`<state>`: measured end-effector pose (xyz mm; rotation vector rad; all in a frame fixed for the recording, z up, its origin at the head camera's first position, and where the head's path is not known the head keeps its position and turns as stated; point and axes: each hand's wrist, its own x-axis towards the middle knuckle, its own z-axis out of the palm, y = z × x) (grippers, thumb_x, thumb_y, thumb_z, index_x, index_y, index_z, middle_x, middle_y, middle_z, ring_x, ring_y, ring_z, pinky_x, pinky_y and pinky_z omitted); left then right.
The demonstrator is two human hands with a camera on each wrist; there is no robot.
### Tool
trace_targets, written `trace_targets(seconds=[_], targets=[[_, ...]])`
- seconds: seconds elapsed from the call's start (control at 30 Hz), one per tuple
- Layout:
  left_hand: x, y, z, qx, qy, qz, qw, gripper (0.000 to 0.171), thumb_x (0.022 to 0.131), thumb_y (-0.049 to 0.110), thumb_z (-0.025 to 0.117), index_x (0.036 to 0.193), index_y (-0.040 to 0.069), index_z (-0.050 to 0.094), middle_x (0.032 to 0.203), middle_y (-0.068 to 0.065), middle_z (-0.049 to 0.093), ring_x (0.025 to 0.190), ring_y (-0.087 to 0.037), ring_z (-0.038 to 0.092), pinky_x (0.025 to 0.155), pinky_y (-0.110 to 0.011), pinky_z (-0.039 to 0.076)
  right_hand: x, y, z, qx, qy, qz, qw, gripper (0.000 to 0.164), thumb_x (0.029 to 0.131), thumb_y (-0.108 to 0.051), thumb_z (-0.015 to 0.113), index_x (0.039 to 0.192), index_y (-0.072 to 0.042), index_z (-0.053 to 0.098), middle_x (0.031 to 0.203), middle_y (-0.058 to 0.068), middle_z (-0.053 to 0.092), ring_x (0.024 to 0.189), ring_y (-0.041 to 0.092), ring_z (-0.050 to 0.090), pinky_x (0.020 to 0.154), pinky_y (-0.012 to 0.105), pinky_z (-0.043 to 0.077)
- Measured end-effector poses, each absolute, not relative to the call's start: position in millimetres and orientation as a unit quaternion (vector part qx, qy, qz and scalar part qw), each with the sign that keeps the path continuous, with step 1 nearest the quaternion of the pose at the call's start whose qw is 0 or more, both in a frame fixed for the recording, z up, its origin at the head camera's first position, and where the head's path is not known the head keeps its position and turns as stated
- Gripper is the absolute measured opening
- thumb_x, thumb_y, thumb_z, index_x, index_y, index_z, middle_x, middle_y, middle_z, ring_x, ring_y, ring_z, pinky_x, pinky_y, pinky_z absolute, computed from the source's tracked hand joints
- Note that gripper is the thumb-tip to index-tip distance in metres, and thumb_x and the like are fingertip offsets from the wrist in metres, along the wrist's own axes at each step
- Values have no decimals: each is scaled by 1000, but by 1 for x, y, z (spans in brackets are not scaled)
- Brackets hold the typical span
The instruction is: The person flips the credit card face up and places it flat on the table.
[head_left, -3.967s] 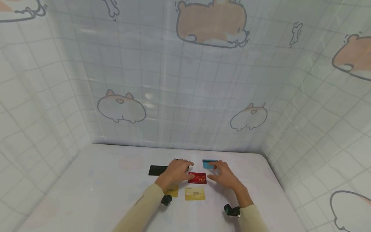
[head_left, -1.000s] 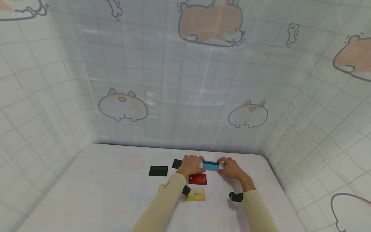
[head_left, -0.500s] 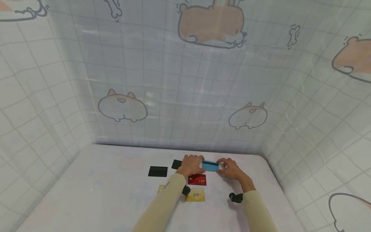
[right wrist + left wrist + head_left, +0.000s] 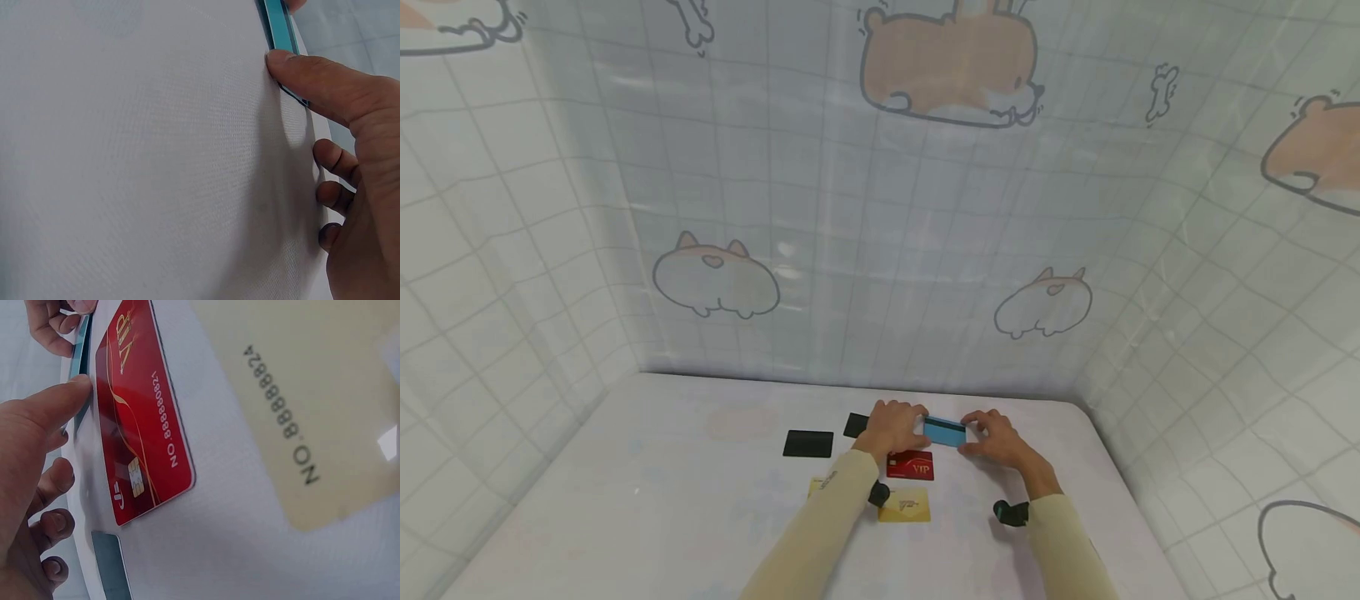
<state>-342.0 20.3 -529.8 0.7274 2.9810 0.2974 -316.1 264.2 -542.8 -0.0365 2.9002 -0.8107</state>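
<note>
A blue card [image 4: 945, 431] with a dark stripe lies toward the back of the table, turned slightly. My left hand [image 4: 895, 427] pinches its left end between thumb and forefinger. At the opposite end, my right hand [image 4: 997, 437] grips the card the same way; in the right wrist view its thumb [image 4: 312, 78] lies against the blue card's [image 4: 282, 37] edge. Just in front is a red VIP card [image 4: 911, 465], whose chip and number show in the left wrist view.
A yellow card [image 4: 905, 505] lies nearer the person; another is mostly hidden under the left sleeve [image 4: 827, 517]. Two black cards, one [image 4: 808, 443] at left and one [image 4: 855, 425] partly behind the left hand, lie on the white table [image 4: 662, 467]. A patterned curtain [image 4: 880, 250] rises behind.
Since the oldest frame, my left hand has left the red card for the blue one, and my right hand has taken its right end. Lately the blue card has turned slightly, its right end nearer.
</note>
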Motion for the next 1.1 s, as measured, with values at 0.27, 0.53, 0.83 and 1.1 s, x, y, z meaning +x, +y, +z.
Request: trace_targets(seconds=[0.27,0.53,0.83,1.1], targets=[[-343,20,-532,240,965,100,36,57,87,60,70,137,36,59,126,4,67,107,-19,59,102,-47,42,-316,266,-547,-19,963,-265,54,50,79,-42,83,123,-27,64,118,5,56,114,28,48,95,58,46],[-345,20,-533,243,963,114,32,57,87,61,69,137,35,59,128,3,66,111,-20,59,104,-48,41,-317,267,-550,-21,959,-279,41,49,79,-42,83,122,-26,64,114,3,56,111,26,47,94,53,47],[-347,18,-533,248,960,127,35,56,89,59,68,138,34,58,130,3,66,113,-20,59,105,-49,40,-316,266,-550,-28,956,-289,33,51,78,-42,84,122,-24,65,113,2,57,110,26,47,92,52,46],[-350,10,-533,259,950,170,40,57,89,56,70,139,31,58,112,5,68,101,-16,57,107,-50,39,-318,263,-550,-32,952,-303,30,51,77,-42,85,121,-23,65,112,2,56,109,24,47,93,51,47]])
